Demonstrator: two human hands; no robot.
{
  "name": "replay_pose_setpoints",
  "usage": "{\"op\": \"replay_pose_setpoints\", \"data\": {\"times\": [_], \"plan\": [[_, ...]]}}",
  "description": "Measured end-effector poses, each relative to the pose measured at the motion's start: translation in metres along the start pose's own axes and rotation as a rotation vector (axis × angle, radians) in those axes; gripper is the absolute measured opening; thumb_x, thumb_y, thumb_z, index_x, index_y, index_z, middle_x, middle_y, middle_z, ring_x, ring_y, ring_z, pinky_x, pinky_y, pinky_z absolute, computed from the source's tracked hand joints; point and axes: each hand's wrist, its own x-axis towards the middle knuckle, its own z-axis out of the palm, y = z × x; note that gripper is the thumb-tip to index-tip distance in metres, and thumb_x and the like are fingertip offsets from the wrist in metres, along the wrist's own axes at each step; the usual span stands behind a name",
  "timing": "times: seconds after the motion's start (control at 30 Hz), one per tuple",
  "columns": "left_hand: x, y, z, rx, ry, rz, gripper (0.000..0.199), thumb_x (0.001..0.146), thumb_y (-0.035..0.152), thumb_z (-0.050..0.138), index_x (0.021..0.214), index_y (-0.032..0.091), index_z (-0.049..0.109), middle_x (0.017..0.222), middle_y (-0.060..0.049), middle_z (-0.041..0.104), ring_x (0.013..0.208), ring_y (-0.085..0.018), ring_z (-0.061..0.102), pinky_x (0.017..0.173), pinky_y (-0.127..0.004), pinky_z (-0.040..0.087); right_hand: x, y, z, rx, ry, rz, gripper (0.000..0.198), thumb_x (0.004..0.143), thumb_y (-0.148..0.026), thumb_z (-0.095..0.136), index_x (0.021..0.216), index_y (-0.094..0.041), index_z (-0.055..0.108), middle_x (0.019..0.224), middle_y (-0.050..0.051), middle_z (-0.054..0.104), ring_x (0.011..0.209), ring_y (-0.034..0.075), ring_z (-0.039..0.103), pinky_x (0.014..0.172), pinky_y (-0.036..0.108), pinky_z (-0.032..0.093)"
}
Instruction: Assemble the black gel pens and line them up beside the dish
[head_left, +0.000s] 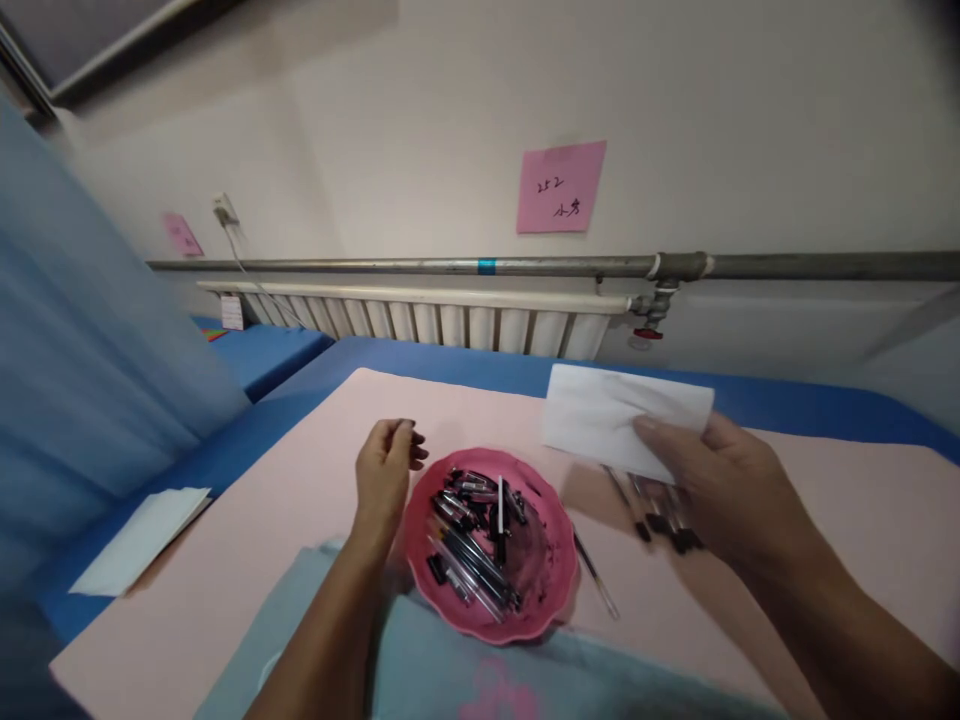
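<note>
My right hand (694,465) grips a folded white paper (600,410) by its right side, thumb on top, above the pink sheet. Beneath that hand several slim dark-ended sticks, perhaps pens (652,515), show partly, their upper parts hidden by the paper. My left hand (386,465) hovers beside the upper left rim of a pink scalloped bowl (551,600), its fingers loosely curled and a little apart, with dark marks on the tips. Inside the bowl lie clear pen barrels (469,580), dark refills and small black parts. One thin refill (596,575) rests outside the bowl's right rim.
Pink sheeting (315,430) covers a blue table (810,400). White folded papers (142,540) lie at the left. Behind the table run a radiator (450,320) and a pipe with a red-handled valve (649,333). A blue curtain (97,300) hangs at the left.
</note>
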Motion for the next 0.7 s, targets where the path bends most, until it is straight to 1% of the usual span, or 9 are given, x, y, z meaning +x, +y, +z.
{"op": "replay_pose_setpoints", "data": {"times": [0.07,0.13,0.23,0.37,0.43,0.5,0.6,0.63,0.7], "plan": [[0.007,-0.015,-0.008,0.036,0.073,-0.020,0.024,0.074,0.040,0.055,0.074,0.016,0.057,0.068,-0.001,0.060,0.057,-0.013,0.056,0.052,-0.025,0.046,0.005,0.005,-0.001,-0.090,0.073,-0.010,0.018,0.075,-0.039,0.059,0.075,-0.021,0.059,0.046,-0.004,0.053,0.039,0.013,0.047,0.036,0.023,0.038],[0.009,-0.022,-0.012,0.056,0.059,-0.017,0.025,0.075,0.040,0.055,0.074,0.016,0.057,0.067,-0.001,0.059,0.058,-0.013,0.056,0.053,-0.025,0.045,0.007,0.009,0.000,-0.189,0.131,-0.030,0.017,0.074,-0.038,0.058,0.077,-0.021,0.060,0.048,-0.004,0.053,0.041,0.013,0.049,0.038,0.024,0.039],[0.007,-0.022,-0.010,0.123,-0.001,0.016,0.024,0.077,0.040,0.053,0.076,0.017,0.058,0.067,-0.001,0.060,0.058,-0.013,0.055,0.055,-0.026,0.045,0.009,0.012,0.003,-0.353,0.156,-0.100,0.020,0.074,-0.040,0.054,0.076,-0.021,0.059,0.049,-0.003,0.054,0.043,0.016,0.050,0.040,0.025,0.039],[-0.002,-0.016,-0.001,0.284,-0.155,0.119,0.018,0.079,0.036,0.052,0.076,0.019,0.060,0.066,0.001,0.061,0.060,-0.013,0.056,0.059,-0.025,0.042,0.007,0.017,0.010,-0.644,0.144,-0.282,0.018,0.077,-0.038,0.048,0.066,-0.024,0.050,0.052,-0.001,0.056,0.050,0.019,0.054,0.046,0.027,0.038],[-0.005,-0.015,0.002,0.309,-0.192,0.155,0.017,0.079,0.034,0.052,0.073,0.020,0.060,0.064,0.002,0.060,0.060,-0.013,0.054,0.058,-0.025,0.040,0.005,0.020,0.013,-0.732,0.102,-0.374,0.016,0.079,-0.035,0.046,0.066,-0.024,0.049,0.054,0.000,0.057,0.050,0.019,0.054,0.049,0.027,0.038],[-0.007,-0.014,0.003,0.312,-0.191,0.172,0.016,0.078,0.033,0.053,0.072,0.020,0.061,0.062,0.002,0.060,0.059,-0.013,0.053,0.058,-0.024,0.038,0.002,0.024,0.015,-0.776,0.037,-0.468,0.014,0.081,-0.031,0.043,0.075,-0.024,0.053,0.059,0.001,0.059,0.051,0.019,0.056,0.050,0.027,0.038],[-0.007,-0.013,0.002,0.313,-0.187,0.188,0.016,0.077,0.033,0.053,0.072,0.020,0.061,0.063,0.002,0.060,0.060,-0.013,0.053,0.059,-0.025,0.038,-0.002,0.029,0.020,-0.792,-0.084,-0.617,0.017,0.083,-0.025,0.039,0.086,-0.022,0.055,0.070,0.004,0.063,0.060,0.019,0.059,0.053,0.027,0.039],[-0.007,-0.013,0.002,0.313,-0.186,0.188,0.016,0.077,0.033,0.052,0.072,0.020,0.061,0.063,0.002,0.060,0.060,-0.013,0.053,0.059,-0.025,0.038,-0.004,0.030,0.022,-0.794,-0.126,-0.648,0.018,0.083,-0.023,0.038,0.086,-0.022,0.055,0.071,0.004,0.063,0.062,0.019,0.060,0.055,0.027,0.039],[-0.007,-0.014,0.001,0.319,-0.183,0.182,0.016,0.078,0.033,0.052,0.072,0.021,0.060,0.063,0.002,0.060,0.061,-0.013,0.053,0.059,-0.025,0.038,-0.007,0.032,0.026,-0.794,-0.231,-0.653,0.019,0.083,-0.020,0.037,0.081,-0.022,0.055,0.071,0.004,0.062,0.064,0.019,0.059,0.056,0.027,0.039]]}}
